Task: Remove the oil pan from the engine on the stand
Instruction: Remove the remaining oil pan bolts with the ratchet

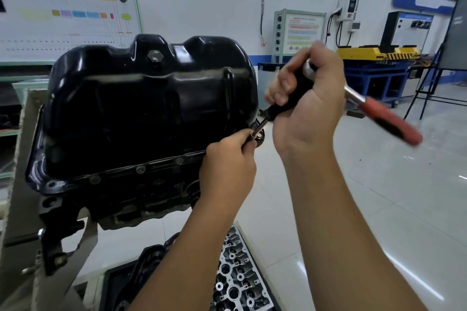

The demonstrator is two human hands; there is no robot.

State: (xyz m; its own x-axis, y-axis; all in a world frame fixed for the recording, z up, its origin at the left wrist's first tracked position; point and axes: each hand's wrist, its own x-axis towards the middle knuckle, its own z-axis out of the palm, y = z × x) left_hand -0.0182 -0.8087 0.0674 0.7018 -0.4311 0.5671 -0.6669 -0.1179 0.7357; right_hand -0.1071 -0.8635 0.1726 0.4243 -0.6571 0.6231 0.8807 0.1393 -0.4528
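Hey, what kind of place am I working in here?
Probably an automotive training workshop: an engine with a black oil pan on a stand, wall-mounted instructional diagram boards, and a yellow-and-blue training bench behind.

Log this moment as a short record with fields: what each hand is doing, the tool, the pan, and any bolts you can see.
left hand: pinches the socket end at the pan's right flange
right hand: grips the ratchet head
ratchet: red handle points right, blurred
oil pan: black, on the engine
flange bolts: three visible along the near edge
drain plug: in place
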